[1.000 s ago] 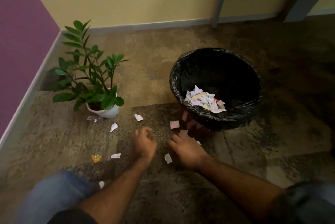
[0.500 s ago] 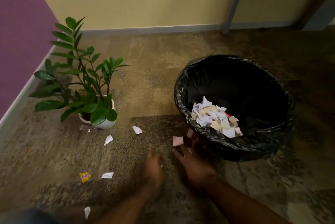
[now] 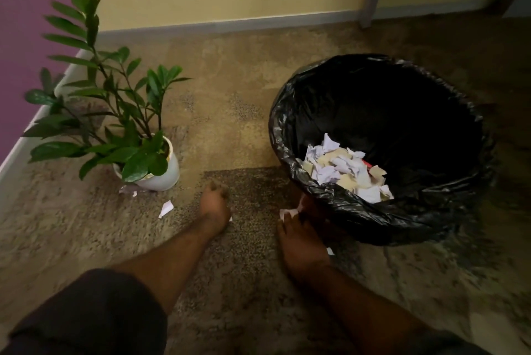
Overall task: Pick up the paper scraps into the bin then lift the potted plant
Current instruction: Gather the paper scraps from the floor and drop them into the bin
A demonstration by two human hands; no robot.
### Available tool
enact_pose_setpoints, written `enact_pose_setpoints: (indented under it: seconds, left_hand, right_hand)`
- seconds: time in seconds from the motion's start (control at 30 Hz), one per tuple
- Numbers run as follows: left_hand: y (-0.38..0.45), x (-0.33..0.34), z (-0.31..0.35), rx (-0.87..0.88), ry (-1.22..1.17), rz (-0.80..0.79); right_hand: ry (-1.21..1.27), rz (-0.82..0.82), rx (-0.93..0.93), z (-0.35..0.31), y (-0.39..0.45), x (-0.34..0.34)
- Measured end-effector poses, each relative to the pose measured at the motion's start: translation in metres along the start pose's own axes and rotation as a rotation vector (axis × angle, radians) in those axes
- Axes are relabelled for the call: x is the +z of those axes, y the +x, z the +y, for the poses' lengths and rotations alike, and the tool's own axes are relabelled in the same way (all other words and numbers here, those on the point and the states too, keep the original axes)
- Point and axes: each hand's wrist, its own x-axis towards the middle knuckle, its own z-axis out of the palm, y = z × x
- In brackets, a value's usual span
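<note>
Our left hand (image 3: 215, 205) has closed over the scrap nearer the plant (image 3: 115, 113); our right hand (image 3: 298, 239), now beside the bin (image 3: 287, 124), pinches a pink scrap (image 3: 288, 212).

Under me is a mottled brown carpet (image 3: 235, 90), with a darker patch near its middle. On it stand a potted plant (image 3: 152, 165) in a white pot to my left and a bin (image 3: 382, 153) lined with a black bag to my right, well apart. A white paper scrap (image 3: 166, 208) lies near the pot, another crumpled one (image 3: 128, 189) touching its base, and a pinkish scrap (image 3: 288, 213) just beside the bin.
</note>
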Motion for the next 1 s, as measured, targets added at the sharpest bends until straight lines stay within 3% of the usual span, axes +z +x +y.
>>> enact_pose_setpoints:
  seconds: [0.17, 0.33, 0.5, 0.7, 0.8, 0.9, 1.0]
  left_hand:
    - [-0.020, -0.001, -0.012, -0.220, -0.152, 0.090]
    - [-0.030, -0.011, -0.028, -0.310, -0.285, 0.061]
    - [-0.047, -0.015, -0.043, -0.310, -0.430, 0.060]
    - [-0.069, -0.026, -0.048, -0.356, -0.682, 0.041]
    - [-0.080, -0.039, -0.034, -0.350, -0.707, 0.042]
    - [-0.092, -0.057, -0.011, -0.313, -0.792, 0.057]
    - [-0.101, -0.080, 0.019, -0.315, -1.059, 0.010]
  right_hand:
    - [0.070, -0.121, -0.115, 0.026, -0.025, 0.010]
    - [0.236, -0.227, 0.040, 0.043, -0.048, 0.028]
    - [0.413, -0.076, 0.059, 0.030, -0.041, 0.019]
    - [0.621, -0.129, 0.164, 0.016, -0.037, -0.002]
    - [0.611, -0.086, 0.144, 0.000, -0.039, -0.012]
    - [0.769, -0.018, 0.130, -0.026, -0.034, -0.041]
    - [0.936, 0.102, 0.059, -0.052, -0.028, -0.088]
